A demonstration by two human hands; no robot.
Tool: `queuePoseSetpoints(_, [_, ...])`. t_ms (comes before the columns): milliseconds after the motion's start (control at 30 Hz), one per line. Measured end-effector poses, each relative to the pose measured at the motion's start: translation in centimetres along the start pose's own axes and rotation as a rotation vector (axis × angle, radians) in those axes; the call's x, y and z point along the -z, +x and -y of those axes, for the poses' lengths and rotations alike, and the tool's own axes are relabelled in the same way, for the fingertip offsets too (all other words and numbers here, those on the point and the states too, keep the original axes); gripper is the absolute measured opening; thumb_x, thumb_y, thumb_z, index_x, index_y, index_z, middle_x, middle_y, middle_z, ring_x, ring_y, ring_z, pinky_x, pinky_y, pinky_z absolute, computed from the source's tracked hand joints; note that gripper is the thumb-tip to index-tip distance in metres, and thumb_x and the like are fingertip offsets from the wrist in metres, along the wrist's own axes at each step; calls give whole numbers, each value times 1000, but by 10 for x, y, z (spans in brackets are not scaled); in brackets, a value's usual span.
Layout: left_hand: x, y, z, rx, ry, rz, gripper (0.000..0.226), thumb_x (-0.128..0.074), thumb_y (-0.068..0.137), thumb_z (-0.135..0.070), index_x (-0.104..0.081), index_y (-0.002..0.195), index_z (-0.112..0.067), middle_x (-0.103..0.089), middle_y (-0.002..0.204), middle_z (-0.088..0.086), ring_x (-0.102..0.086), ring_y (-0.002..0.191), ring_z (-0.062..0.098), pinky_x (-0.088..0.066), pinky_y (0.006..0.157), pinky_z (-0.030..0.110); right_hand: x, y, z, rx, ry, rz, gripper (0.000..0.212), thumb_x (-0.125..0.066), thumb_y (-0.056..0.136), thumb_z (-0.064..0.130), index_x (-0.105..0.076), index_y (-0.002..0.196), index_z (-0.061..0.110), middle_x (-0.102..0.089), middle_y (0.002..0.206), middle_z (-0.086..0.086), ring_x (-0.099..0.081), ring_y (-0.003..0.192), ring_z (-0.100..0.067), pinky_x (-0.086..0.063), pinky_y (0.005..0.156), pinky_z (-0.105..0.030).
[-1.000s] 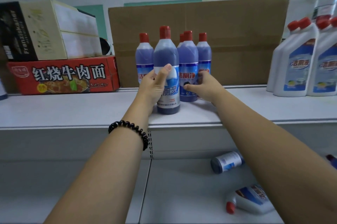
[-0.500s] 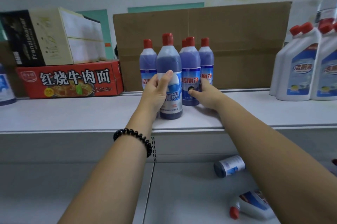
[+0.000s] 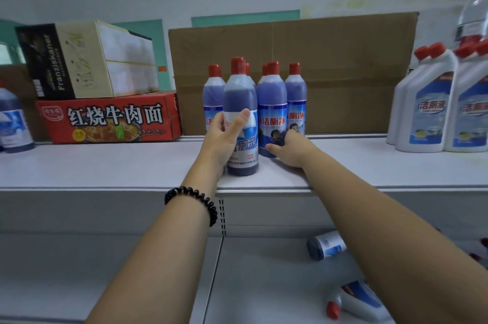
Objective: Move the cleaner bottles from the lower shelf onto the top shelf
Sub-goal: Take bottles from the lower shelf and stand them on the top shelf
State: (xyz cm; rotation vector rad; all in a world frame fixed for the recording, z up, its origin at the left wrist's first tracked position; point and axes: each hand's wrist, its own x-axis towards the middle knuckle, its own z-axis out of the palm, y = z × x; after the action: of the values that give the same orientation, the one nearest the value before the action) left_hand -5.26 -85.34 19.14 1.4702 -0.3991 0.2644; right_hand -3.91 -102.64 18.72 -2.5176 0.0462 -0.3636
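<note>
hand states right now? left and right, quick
Left hand: closed, gripping the front blue bottle, upright on the top shelf.
Right hand: closed around the base of the next blue bottle.

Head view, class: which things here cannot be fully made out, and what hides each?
All in the head view:
- Rear blue bottles: only caps show behind the front blue bottle in the left hand; count unclear.
- Middle blue bottle: base hidden by the right hand gripping it.
- Lying bottle on the lower shelf: cap end behind the right forearm.
- Red bits at the right edge: cut off, unidentifiable.
</note>
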Motion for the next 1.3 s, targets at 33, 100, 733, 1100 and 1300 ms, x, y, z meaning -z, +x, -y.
queuePoseSetpoints(33, [0, 0, 0, 3, 0, 5, 61, -77, 69, -66, -62, 113, -26, -74, 113, 0, -71, 104, 20, -54, 98, 49, 1, -3, 0, -10, -54, -10, 41, -58, 98, 37, -55, 125, 6, -62, 111, -10, -54, 93, -24, -42, 79, -30])
queuePoseSetpoints(100, [0, 0, -1, 17, 3, 36, 68, -75, 63, -69, -65, 117, -28, -75, 112, -3, -71, 106, 20, -53, 98, 49, 3, -10, -2, -32, -174, -15, 33, -55, 98, 33, -57, 117, 6, -57, 103, -10, -55, 94, -27, -41, 77, -30])
queuePoseSetpoints(733, [73, -67, -59, 26, 137, -166, 52, -73, 74, -66, -66, 107, -27, -76, 103, -2, -73, 97, 21, -56, 93, 48, -24, -72, 86, 262, -417, 196, 30, -53, 92, 35, -65, 105, 11, -64, 102, -8, -59, 92, -26, -47, 79, -33])
queuePoseSetpoints(1100, [298, -93, -96, -1, 252, -374, 54, -71, 77, -67, -63, 111, -25, -76, 103, 0, -73, 96, 22, -56, 93, 51, -152, -71, 273, 459, -396, 197, 39, -51, 92, 31, -68, 117, 7, -66, 121, -15, -61, 106, -33, -48, 87, -32])
queuePoseSetpoints(1300, [430, -103, -111, 0, 265, -464, 76, -71, 62, -75, -64, 117, -23, -77, 103, 2, -75, 94, 25, -57, 90, 52, -225, -63, 377, 538, -366, 213, 32, -48, 92, 32, -66, 107, 9, -65, 109, -11, -59, 95, -30, -48, 79, -33])
